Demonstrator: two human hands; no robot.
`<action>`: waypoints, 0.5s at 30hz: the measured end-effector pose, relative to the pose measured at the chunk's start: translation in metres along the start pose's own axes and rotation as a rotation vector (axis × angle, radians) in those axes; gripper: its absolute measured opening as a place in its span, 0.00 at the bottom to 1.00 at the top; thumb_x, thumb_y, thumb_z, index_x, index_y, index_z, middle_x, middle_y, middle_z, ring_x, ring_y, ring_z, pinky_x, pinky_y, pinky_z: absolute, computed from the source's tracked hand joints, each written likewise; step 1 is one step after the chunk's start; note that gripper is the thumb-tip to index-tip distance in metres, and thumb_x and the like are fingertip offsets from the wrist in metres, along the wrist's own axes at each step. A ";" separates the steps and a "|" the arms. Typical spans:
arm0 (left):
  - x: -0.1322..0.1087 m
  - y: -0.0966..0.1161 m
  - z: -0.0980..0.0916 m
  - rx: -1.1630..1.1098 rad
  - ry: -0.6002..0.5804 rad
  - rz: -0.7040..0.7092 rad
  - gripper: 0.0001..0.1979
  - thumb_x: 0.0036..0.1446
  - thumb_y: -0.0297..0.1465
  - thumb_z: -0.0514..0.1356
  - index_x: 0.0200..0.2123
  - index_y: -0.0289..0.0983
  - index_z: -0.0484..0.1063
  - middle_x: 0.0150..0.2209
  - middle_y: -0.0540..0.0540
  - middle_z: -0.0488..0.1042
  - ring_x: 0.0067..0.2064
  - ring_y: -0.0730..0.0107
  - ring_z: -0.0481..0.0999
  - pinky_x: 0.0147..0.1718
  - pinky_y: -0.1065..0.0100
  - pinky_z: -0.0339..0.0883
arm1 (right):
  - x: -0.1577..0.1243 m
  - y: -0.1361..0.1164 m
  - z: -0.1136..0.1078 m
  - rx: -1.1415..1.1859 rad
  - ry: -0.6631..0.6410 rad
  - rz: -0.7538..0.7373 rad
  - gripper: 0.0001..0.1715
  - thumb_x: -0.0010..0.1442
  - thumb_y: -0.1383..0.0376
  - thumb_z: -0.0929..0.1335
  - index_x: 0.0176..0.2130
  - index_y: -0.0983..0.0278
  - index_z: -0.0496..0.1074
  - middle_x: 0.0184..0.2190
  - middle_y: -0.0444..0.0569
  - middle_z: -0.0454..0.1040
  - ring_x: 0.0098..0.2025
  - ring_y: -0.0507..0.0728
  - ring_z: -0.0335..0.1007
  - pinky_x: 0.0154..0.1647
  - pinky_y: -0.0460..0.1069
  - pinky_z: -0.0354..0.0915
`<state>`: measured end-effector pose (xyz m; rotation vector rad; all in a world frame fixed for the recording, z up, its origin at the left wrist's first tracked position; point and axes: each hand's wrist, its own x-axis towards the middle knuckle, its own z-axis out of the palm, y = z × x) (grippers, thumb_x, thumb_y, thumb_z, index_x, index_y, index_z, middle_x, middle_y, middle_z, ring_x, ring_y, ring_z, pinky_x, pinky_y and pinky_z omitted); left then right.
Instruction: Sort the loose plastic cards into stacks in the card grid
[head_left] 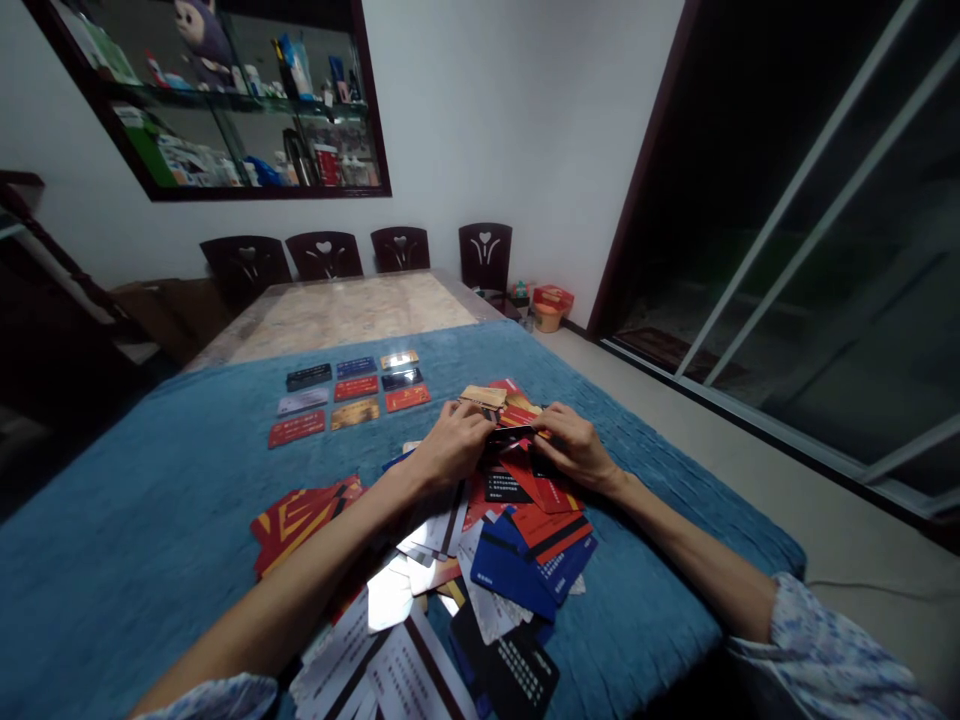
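Both my hands hold one dark card (511,433) by its two ends, just above a loose pile of plastic cards. My left hand (459,440) pinches its left end, and my right hand (574,445) grips the right end. Beneath and around them the pile mixes red, white, black and gold cards, with a blue card (510,572) and a black card (510,665) towards me. Beyond my left hand, several cards lie face up in neat rows, among them a red card (356,388) and a gold card (355,413). My left forearm hides part of the pile.
A blue cloth (150,480) covers the near part of the table, and its marbled top (352,310) shows at the far end. Red cards (304,515) lie fanned left of my left forearm. Dark chairs (324,255) stand behind the table. An orange bucket (547,316) sits on the floor.
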<state>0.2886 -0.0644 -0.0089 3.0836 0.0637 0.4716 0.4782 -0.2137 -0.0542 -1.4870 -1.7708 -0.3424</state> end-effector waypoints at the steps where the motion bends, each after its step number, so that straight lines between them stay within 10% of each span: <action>1: 0.000 0.001 0.000 0.003 0.009 -0.012 0.14 0.66 0.26 0.49 0.43 0.34 0.75 0.43 0.37 0.77 0.51 0.55 0.67 0.49 0.53 0.59 | 0.000 0.000 0.000 -0.004 0.008 -0.004 0.12 0.68 0.62 0.62 0.39 0.61 0.74 0.30 0.51 0.75 0.36 0.58 0.67 0.39 0.54 0.65; 15: -0.001 -0.004 0.010 -0.283 0.200 -0.184 0.13 0.63 0.26 0.55 0.44 0.37 0.78 0.36 0.42 0.79 0.44 0.59 0.66 0.47 0.55 0.61 | 0.001 0.003 0.000 0.066 0.057 -0.049 0.05 0.66 0.65 0.65 0.38 0.61 0.71 0.31 0.50 0.75 0.36 0.58 0.66 0.38 0.53 0.66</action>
